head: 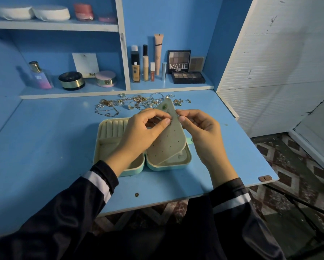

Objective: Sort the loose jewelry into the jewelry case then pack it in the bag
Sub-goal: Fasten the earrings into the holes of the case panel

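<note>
A mint-green jewelry case (187, 158) lies open on the blue desk, showing cream ring rolls at its left. Its perforated earring panel (168, 141) is tilted up from the right half. A green earring sits near the panel's top. My left hand (144, 132) pinches a small earring at the panel's front near its upper edge. My right hand (198, 130) pinches the other side of the panel at the same spot, fingertips almost touching the left ones. Loose gold and silver jewelry (136, 104) lies in a heap behind the case. No bag is in view.
Behind the desk (44, 147) is a blue shelf with cosmetics: foundation bottles (135, 66), eyeshadow palettes (187, 76), a perfume bottle (40, 76) and compacts. The desk's right edge drops to a patterned floor. A white slatted wall stands at the right.
</note>
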Demonstrator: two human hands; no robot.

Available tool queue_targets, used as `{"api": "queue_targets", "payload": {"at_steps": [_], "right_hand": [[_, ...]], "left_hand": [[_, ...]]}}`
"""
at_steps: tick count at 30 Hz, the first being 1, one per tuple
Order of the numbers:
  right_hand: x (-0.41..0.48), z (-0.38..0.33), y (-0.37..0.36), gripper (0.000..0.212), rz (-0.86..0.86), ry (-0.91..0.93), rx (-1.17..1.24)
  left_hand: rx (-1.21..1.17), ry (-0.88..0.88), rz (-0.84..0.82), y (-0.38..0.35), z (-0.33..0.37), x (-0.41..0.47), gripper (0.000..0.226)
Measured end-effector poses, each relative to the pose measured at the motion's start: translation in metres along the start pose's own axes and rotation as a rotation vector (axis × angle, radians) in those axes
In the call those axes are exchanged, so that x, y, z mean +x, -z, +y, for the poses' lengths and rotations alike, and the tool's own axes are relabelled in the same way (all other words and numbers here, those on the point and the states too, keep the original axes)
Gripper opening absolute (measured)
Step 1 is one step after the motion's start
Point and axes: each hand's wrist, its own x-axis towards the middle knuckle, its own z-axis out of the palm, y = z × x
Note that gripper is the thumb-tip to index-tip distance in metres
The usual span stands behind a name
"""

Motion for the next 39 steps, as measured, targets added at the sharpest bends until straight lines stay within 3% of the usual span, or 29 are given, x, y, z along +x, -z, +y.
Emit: {"api": "queue_targets", "payload": {"at_steps": [9, 16, 23, 39], "right_hand": [[0.000, -0.001, -0.002, 0.018, 0.002, 0.000, 0.006], [0.000, -0.005, -0.008, 0.014, -0.015, -0.003, 0.031], [0.000, -0.006, -0.018, 0.011, -0.049, 0.004, 0.047], [0.000, -0.007, -0.050, 0.008, -0.092, -0.070, 0.268]], "left_hand": [[-0.059, -0.016, -0.033, 0.005, 0.000, 0.005, 0.017], [0.085, -0.117, -0.125, 0.020, 0.003, 0.016, 0.037], [0.199, -0.195, -0.232, 0.036, 0.007, 0.021, 0.042], [0.135, -0.250, -0.142, 0.067, 0.001, 0.014, 0.032]]}}
